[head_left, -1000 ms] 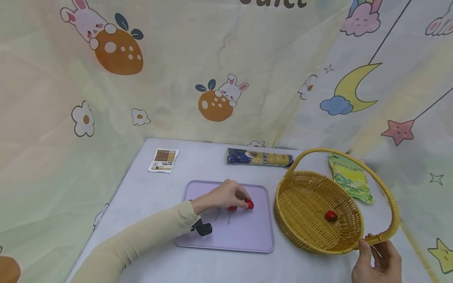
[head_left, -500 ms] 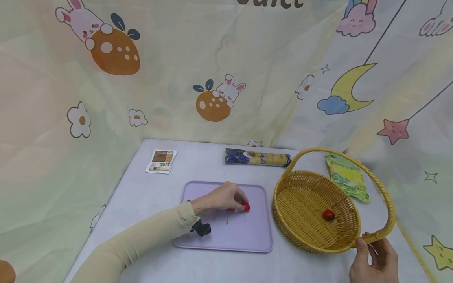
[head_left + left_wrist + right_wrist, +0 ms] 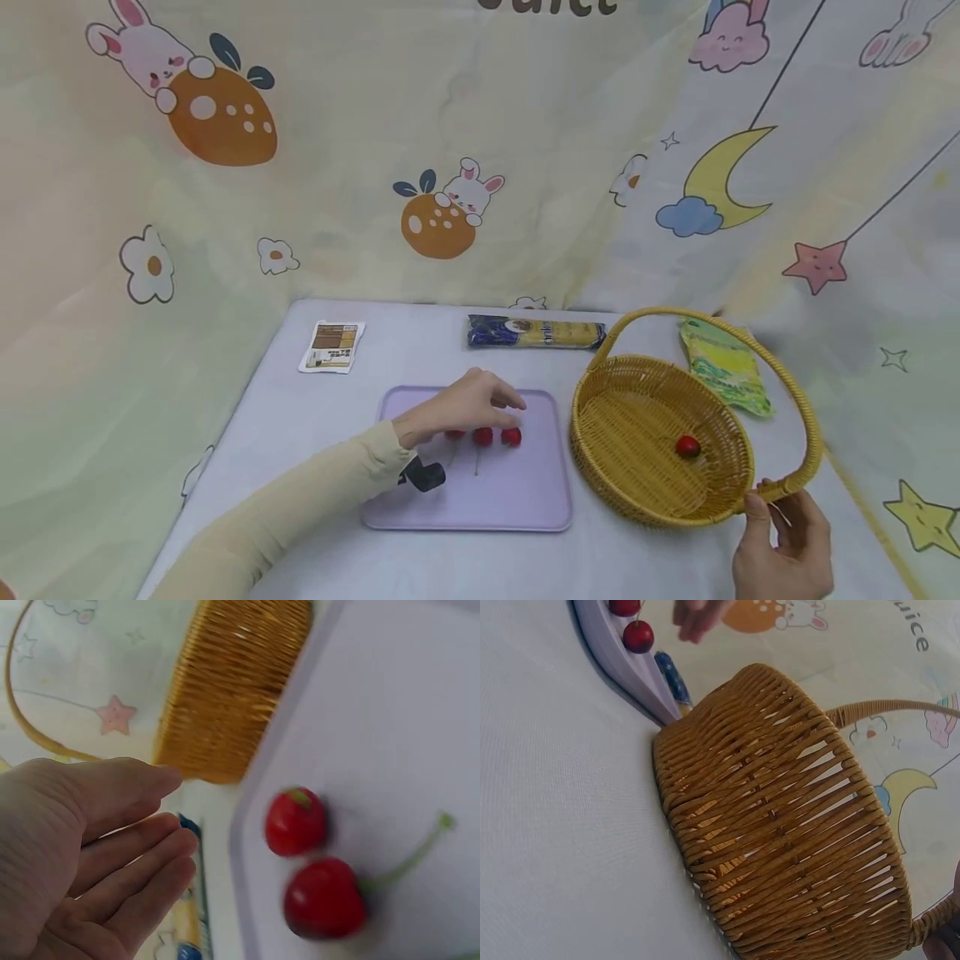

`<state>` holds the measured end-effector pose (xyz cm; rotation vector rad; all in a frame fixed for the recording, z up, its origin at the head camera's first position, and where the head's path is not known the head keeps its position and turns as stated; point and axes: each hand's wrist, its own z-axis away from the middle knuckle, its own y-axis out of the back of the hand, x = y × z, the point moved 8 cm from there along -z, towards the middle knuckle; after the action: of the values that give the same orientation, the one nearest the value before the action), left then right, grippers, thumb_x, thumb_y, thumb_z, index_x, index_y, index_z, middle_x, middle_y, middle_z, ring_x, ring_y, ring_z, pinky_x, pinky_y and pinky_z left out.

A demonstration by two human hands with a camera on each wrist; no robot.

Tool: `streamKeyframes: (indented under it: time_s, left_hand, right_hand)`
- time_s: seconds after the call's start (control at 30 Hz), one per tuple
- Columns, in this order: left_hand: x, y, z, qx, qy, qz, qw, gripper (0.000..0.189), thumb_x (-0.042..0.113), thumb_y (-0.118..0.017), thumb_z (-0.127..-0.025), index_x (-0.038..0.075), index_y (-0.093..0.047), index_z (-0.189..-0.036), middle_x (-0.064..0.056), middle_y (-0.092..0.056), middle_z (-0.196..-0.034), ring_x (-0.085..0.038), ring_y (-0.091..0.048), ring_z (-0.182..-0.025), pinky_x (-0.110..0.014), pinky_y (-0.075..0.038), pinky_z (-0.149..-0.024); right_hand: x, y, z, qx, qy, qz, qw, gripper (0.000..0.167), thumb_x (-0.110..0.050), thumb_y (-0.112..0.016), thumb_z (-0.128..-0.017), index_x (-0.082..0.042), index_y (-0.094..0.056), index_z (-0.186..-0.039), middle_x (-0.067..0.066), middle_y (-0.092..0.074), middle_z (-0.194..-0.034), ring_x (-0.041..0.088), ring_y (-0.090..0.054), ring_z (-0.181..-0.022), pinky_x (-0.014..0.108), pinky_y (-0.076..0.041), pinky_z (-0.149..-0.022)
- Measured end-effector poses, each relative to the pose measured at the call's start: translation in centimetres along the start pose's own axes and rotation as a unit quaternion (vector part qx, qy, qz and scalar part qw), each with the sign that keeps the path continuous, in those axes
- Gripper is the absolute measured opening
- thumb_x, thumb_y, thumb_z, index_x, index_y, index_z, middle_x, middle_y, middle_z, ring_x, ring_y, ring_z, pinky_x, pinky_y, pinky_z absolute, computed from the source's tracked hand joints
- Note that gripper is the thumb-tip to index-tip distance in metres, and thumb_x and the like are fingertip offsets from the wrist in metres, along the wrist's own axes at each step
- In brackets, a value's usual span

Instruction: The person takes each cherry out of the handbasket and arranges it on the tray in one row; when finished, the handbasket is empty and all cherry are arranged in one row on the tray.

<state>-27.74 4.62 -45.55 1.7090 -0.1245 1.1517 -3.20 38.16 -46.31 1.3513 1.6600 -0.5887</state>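
Three red cherries lie in a row on the lilac tray (image 3: 525,492); the rightmost cherry (image 3: 512,437) sits just below my left fingers. My left hand (image 3: 465,407) hovers over the tray, holding nothing, thumb and fingers apart. In the left wrist view two cherries show beside that hand, and the lower cherry (image 3: 324,898) has a green stem. At the right, my right hand (image 3: 783,542) grips the handle's base on the wicker basket (image 3: 585,467). A single cherry (image 3: 687,447) lies inside the basket. Only a sliver of right-hand fingers shows in the right wrist view.
A blue-and-yellow packet (image 3: 536,332) lies behind the tray, and a small white-and-brown sachet (image 3: 332,347) at the back left. Behind the basket is a green-yellow bag (image 3: 726,367). The basket's handle (image 3: 780,367) arches above it. A printed curtain (image 3: 337,150) hangs behind the table.
My left hand has let go of the rightmost cherry and lifted slightly, its fingers spread from it; the cherry now rests on the tray. My right hand keeps its grip on the basket.
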Motion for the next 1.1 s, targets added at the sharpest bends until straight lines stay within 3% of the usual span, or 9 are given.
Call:
streamKeyframes:
  time_s: [0.17, 0.33, 0.5, 0.7, 0.9, 1.1]
  left_hand:
    - [3.2, -0.2, -2.0, -0.001, -0.051, 0.016, 0.9986, 0.027, 0.020, -0.076, -0.095, 0.014, -0.080, -0.121, -0.002, -0.079, -0.120, -0.026, -0.075, -0.114, -0.021, -0.057, -0.094]
    - [6.3, -1.9, -4.7, -0.028, -0.086, 0.017, 0.9957, 0.033, 0.026, -0.074, -0.097, 0.015, -0.077, -0.129, 0.003, -0.077, -0.125, -0.014, -0.074, -0.113, -0.013, -0.055, -0.090]
    - [8.2, -4.1, -7.7, -0.039, -0.100, 0.005, 0.9941, 0.033, 0.028, -0.077, -0.097, 0.017, -0.077, -0.128, 0.007, -0.078, -0.121, -0.001, -0.073, -0.106, -0.010, -0.053, -0.086]
    - [9.1, -6.5, -10.7, -0.041, -0.061, 0.032, 0.9968, 0.033, 0.030, -0.080, -0.095, 0.017, -0.078, -0.125, 0.008, -0.079, -0.117, 0.009, -0.069, -0.095, -0.009, -0.053, -0.082]
    - [10.2, -8.9, -13.2, -0.035, -0.019, 0.059, 0.9975, 0.034, 0.033, -0.082, -0.092, 0.016, -0.080, -0.121, 0.007, -0.080, -0.113, 0.007, -0.068, -0.090, -0.010, -0.053, -0.077]
    - [11.2, -10.9, -15.2, -0.028, -0.004, 0.055, 0.9981, 0.033, 0.034, -0.084, -0.090, 0.016, -0.081, -0.118, 0.012, -0.080, -0.105, 0.005, -0.067, -0.090, -0.012, -0.053, -0.075]
  right_hand:
    - [-0.1, 0.0, -0.2, -0.001, 0.018, -0.016, 0.9997, 0.050, 0.007, -0.075, -0.090, -0.008, -0.066, -0.137, -0.025, -0.063, -0.110, 0.002, -0.066, -0.108, 0.012, -0.052, -0.094]
    - [-0.4, 0.3, 0.0, -0.001, 0.018, -0.007, 0.9998, 0.049, 0.005, -0.075, -0.091, -0.010, -0.066, -0.138, -0.025, -0.062, -0.111, 0.002, -0.066, -0.108, 0.011, -0.052, -0.094]
    - [-0.4, 0.3, 0.0, 0.004, 0.020, -0.018, 0.9996, 0.048, 0.006, -0.075, -0.090, -0.007, -0.067, -0.136, -0.024, -0.064, -0.112, 0.003, -0.067, -0.108, 0.011, -0.052, -0.094]
    - [-0.1, -0.1, -0.1, 0.002, 0.027, -0.028, 0.9992, 0.048, 0.009, -0.075, -0.089, -0.003, -0.067, -0.135, -0.023, -0.065, -0.113, 0.003, -0.067, -0.108, 0.010, -0.052, -0.093]
    - [0.0, -0.1, -0.2, -0.004, 0.027, -0.032, 0.9991, 0.049, 0.009, -0.075, -0.090, -0.004, -0.066, -0.136, -0.022, -0.065, -0.115, 0.004, -0.068, -0.108, 0.011, -0.053, -0.093]
    - [-0.2, -0.1, -0.1, -0.006, 0.033, -0.028, 0.9991, 0.048, 0.008, -0.075, -0.090, -0.004, -0.066, -0.136, -0.023, -0.064, -0.115, 0.002, -0.067, -0.107, 0.011, -0.053, -0.094]
